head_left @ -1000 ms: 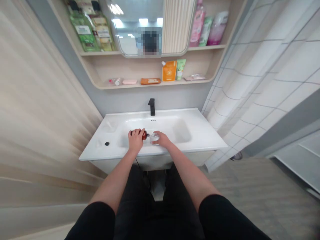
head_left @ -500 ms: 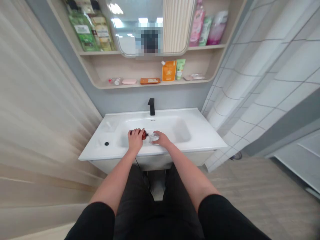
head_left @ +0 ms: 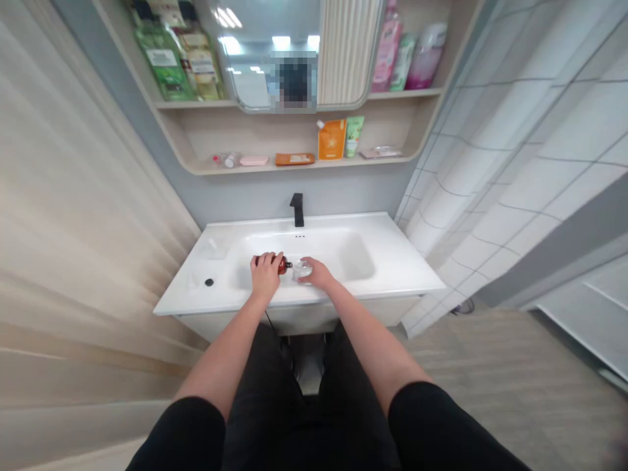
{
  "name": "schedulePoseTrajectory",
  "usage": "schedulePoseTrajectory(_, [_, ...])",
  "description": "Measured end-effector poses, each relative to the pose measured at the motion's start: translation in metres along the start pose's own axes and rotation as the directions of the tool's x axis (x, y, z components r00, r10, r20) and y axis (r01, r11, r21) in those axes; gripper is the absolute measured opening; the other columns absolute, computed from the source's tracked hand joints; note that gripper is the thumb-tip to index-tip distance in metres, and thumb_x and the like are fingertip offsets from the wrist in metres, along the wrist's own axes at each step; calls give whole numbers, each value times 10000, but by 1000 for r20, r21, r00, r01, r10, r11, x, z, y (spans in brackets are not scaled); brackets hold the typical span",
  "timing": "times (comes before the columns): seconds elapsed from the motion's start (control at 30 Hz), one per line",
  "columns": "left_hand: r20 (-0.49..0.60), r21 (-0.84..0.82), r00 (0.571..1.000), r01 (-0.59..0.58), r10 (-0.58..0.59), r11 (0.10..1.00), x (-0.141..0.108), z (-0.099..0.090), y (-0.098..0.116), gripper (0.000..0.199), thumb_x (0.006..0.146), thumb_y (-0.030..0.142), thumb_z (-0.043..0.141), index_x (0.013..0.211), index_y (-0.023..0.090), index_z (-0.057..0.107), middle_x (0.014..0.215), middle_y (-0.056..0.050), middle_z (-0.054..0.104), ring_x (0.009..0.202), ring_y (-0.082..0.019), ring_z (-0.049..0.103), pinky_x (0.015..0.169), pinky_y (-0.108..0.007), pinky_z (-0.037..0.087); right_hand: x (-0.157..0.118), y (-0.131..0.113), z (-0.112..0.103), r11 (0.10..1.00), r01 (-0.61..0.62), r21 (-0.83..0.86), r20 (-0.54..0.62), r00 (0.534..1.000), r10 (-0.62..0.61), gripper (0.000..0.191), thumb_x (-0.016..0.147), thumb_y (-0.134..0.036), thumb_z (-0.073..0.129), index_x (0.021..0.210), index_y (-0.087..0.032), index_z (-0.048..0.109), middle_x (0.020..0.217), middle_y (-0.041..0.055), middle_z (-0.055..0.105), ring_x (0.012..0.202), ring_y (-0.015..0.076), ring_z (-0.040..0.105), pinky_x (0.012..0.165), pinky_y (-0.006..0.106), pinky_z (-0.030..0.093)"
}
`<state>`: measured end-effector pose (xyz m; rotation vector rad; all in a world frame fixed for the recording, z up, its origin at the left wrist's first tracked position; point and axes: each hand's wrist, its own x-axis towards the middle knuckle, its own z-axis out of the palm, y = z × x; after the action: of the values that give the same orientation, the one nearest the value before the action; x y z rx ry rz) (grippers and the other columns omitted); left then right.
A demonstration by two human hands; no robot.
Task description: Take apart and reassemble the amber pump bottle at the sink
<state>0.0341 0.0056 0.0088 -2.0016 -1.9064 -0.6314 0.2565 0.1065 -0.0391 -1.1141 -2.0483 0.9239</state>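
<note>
Brown bottle (head_left: 282, 265), clear cup (head_left: 301, 271) in hands (head_left: 265, 273); contents unclear.

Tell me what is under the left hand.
A brown bottle, held sideways, its black neck showing. The left hand covers the bottle's middle, so any label there cannot be seen.

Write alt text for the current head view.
Over a white sink, the left hand holds a reddish-brown bottle on its side, mouth toward a clear container in the right hand. Behind stands a black faucet, below a shelf of toiletries.
</note>
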Motion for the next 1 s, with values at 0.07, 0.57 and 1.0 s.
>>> schedulePoseTrajectory(0.07, [0, 1, 1000, 2, -2, 1000, 0, 0, 0, 589, 1026, 130, 491, 1574, 248, 673, 1507, -193, 704, 1433, -391, 581, 1269, -613, 311, 0, 0, 0, 1000, -3, 2, -1, 1000, 3, 855, 636, -238, 1070, 1417, -266, 723, 1303, 78, 812, 1199, 305, 769, 1123, 445, 568])
schedulePoseTrajectory(0.57, [3, -33, 1000, 15, -15, 999, 0, -2, 1, 628, 998, 117, 507, 1584, 267, 674, 1509, -201, 700, 1451, -400, 573, 1279, -632, 305, 1, 2, 1, 1000, 1, -23, 3, 1000, -1, 839, 660, -272, 1064, 1423, -254, 715, 1329, 92, 810, 1218, 313, 767, 1132, 451, 564])
schedulePoseTrajectory(1.0, [7, -29, 1000, 10, -10, 1000, 0, -4, 2, 602, 1028, 134, 478, 1580, 274, 675, 1519, -189, 698, 1458, -390, 565, 1282, -620, 308, -1, 0, 0, 1000, 10, -11, -1, 1000, -10, 838, 642, -264, 1065, 1409, -271, 726, 1314, 77, 809, 1222, 308, 759, 1143, 454, 558])
